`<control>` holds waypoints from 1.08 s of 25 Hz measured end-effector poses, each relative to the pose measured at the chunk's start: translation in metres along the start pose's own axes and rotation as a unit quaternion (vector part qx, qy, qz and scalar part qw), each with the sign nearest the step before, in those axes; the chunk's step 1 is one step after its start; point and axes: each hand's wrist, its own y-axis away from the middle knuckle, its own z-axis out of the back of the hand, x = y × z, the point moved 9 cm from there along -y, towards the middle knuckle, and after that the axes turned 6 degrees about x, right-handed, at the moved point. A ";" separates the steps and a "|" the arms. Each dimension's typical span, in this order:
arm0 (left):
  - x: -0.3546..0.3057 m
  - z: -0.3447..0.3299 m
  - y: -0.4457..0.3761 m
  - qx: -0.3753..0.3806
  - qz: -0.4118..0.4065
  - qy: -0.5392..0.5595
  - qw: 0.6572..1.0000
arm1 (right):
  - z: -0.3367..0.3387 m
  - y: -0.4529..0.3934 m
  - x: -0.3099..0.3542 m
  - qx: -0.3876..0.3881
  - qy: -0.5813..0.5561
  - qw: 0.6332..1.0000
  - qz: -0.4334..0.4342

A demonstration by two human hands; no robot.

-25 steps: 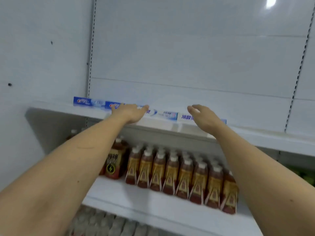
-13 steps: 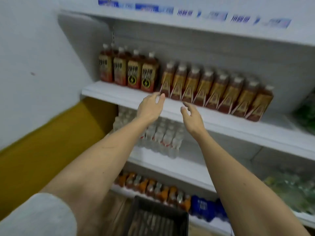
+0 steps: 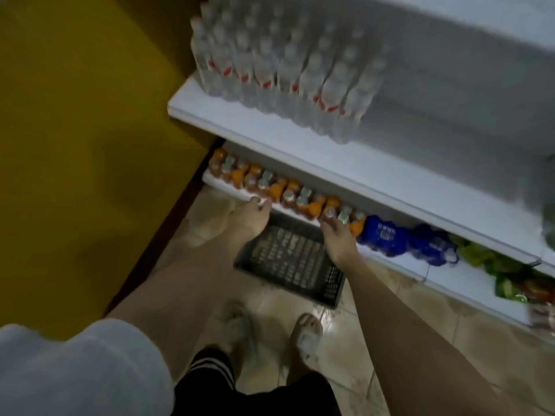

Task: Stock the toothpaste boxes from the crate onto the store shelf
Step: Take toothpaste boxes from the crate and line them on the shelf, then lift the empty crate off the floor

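Drinks on the shelves, tiled floor below

Clear water bottles (image 3: 288, 70) with red labels stand at 12 o'clock; orange-capped bottles (image 3: 285, 190) line the bottom shelf, blue bottles (image 3: 387, 235) and green packets (image 3: 492, 262) at 3 o'clock. Yellow wall (image 3: 75, 130) at 9 o'clock; tiled floor (image 3: 360, 340).

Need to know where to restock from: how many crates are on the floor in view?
1. A single black crate sits on the tiled floor against the bottom shelf, below both hands and ahead of the person's feet. Its contents are too blurred to tell.
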 end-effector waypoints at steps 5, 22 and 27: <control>0.085 -0.106 -0.036 0.110 0.060 -0.026 0.992 | -0.068 -0.035 -0.120 0.023 0.018 0.992 -0.122; 0.275 -0.243 -0.323 -0.045 0.146 0.066 0.986 | -0.045 -0.227 -0.392 -0.248 0.184 0.910 -0.277; 0.290 -0.254 -0.334 -0.101 0.118 0.017 0.988 | -0.043 -0.241 -0.457 -0.284 0.021 0.911 -0.297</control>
